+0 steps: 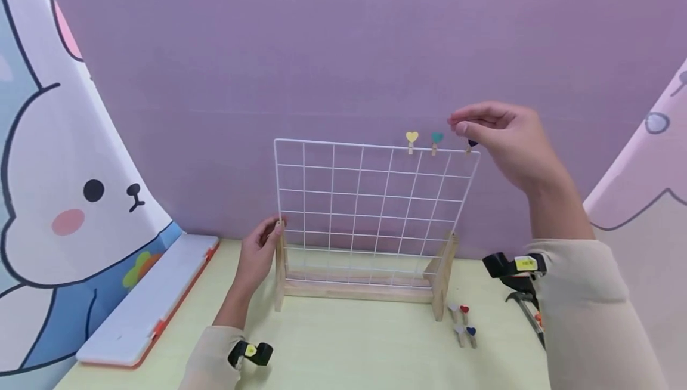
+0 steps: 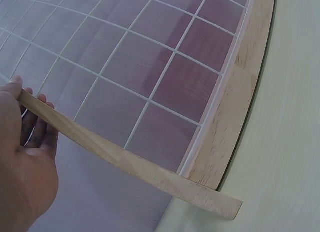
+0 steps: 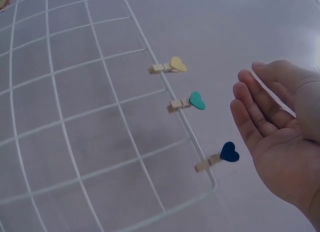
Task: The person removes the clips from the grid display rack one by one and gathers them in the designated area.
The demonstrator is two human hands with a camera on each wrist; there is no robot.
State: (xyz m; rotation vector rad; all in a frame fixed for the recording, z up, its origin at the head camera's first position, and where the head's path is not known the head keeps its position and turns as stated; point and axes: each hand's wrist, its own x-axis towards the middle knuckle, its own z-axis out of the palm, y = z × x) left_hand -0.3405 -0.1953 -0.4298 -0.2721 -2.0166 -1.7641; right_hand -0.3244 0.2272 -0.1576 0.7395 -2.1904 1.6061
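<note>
A white wire grid panel (image 1: 362, 145) stands upright in a wooden stand (image 1: 354, 290). My left hand (image 1: 256, 259) grips the top of the stand's left post (image 2: 115, 154), thumb on one side and fingers on the other. Along the grid's top wire sit three small wooden clothespins: one with a yellow heart (image 3: 178, 65), one with a teal heart (image 3: 197, 101), and one with a dark blue heart (image 3: 230, 152) closest to the right corner. Beside that corner my right hand (image 1: 510, 133) hovers with relaxed fingers and nothing between them, apart from the dark blue clothespin in the right wrist view.
On the table (image 1: 343, 348), several loose heart clothespins (image 1: 464, 312) lie right of the stand. A hammer (image 1: 527, 306) lies farther right, partly behind the right sleeve. At the left is a long white case (image 1: 145, 306) with orange edges. A purple backdrop (image 1: 343, 50) hangs behind.
</note>
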